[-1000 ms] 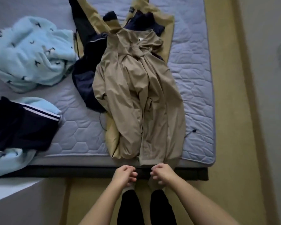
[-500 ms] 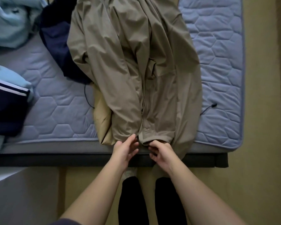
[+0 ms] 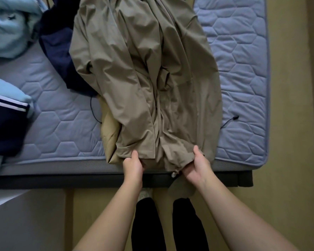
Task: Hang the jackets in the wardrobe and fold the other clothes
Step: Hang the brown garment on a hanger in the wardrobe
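Note:
A long khaki jacket (image 3: 145, 69) lies lengthwise on the bed, its hem at the near edge of the mattress. My left hand (image 3: 133, 164) grips the hem left of the front opening, thumb on top. My right hand (image 3: 198, 166) grips the hem on the right side, thumb on top, with a drawcord toggle (image 3: 173, 174) hanging beside it. A tan padded garment (image 3: 109, 134) lies under the jacket at its left. A navy garment (image 3: 58, 51) lies further left, partly beneath the jacket.
The blue quilted mattress (image 3: 243, 78) sits on a dark bed frame (image 3: 43, 180). Light blue fleece clothes (image 3: 11, 28) and a navy piece with white stripes (image 3: 5, 124) lie at the left. My legs (image 3: 167, 223) stand on a tan floor (image 3: 288, 205).
My hands rose from in front of the bed edge to the jacket hem, then spread apart and took hold of it. The view moved closer over the bed.

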`<state>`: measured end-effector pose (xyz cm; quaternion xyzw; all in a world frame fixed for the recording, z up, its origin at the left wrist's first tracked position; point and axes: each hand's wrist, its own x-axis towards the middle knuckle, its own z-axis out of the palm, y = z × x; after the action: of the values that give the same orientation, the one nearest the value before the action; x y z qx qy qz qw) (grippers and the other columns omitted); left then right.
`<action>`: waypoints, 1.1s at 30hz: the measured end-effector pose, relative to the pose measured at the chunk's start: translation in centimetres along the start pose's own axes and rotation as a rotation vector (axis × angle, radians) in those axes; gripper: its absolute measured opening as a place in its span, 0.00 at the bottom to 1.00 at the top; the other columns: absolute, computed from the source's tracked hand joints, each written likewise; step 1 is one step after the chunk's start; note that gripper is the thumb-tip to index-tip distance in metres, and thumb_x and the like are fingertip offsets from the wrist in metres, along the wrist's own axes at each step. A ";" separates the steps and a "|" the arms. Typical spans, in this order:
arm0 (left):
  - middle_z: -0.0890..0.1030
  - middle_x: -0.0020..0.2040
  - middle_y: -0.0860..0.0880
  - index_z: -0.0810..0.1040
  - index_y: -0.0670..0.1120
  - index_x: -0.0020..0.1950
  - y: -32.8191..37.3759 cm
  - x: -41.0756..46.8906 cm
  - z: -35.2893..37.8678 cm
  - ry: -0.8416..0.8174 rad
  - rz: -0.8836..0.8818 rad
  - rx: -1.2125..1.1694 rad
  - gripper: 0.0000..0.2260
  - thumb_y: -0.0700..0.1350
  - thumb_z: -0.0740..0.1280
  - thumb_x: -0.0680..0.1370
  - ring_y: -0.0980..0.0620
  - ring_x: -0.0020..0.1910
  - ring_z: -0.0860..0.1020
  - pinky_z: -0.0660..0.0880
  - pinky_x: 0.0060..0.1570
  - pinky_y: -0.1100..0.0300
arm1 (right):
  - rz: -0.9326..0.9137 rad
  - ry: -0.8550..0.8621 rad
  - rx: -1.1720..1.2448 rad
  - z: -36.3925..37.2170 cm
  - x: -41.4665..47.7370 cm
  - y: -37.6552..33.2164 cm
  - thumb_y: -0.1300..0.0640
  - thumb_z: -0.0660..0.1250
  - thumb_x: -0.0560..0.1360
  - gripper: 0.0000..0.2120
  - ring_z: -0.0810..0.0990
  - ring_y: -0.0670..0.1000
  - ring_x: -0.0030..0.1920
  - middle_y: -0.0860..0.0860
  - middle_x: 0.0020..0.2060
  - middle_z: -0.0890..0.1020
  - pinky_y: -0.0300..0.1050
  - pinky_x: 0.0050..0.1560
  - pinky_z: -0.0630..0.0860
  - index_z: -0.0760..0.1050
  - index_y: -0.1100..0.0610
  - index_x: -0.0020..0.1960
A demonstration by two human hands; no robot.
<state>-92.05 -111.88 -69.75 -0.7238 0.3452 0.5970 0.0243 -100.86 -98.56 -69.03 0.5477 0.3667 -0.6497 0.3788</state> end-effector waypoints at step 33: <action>0.84 0.53 0.44 0.78 0.36 0.53 0.7 -1.0 1.6 -0.627 0.054 0.197 0.18 0.45 0.52 0.83 0.50 0.40 0.83 0.77 0.33 0.62 | -0.194 0.353 -0.760 -6.0 2.0 -0.6 0.65 0.63 0.75 0.10 0.75 0.50 0.29 0.57 0.39 0.77 0.37 0.23 0.68 0.68 0.55 0.52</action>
<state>-93.83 -111.21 -69.04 -0.4894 0.3962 0.7549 0.1833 -99.00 -93.11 -71.78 0.4350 0.6891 -0.3974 0.4220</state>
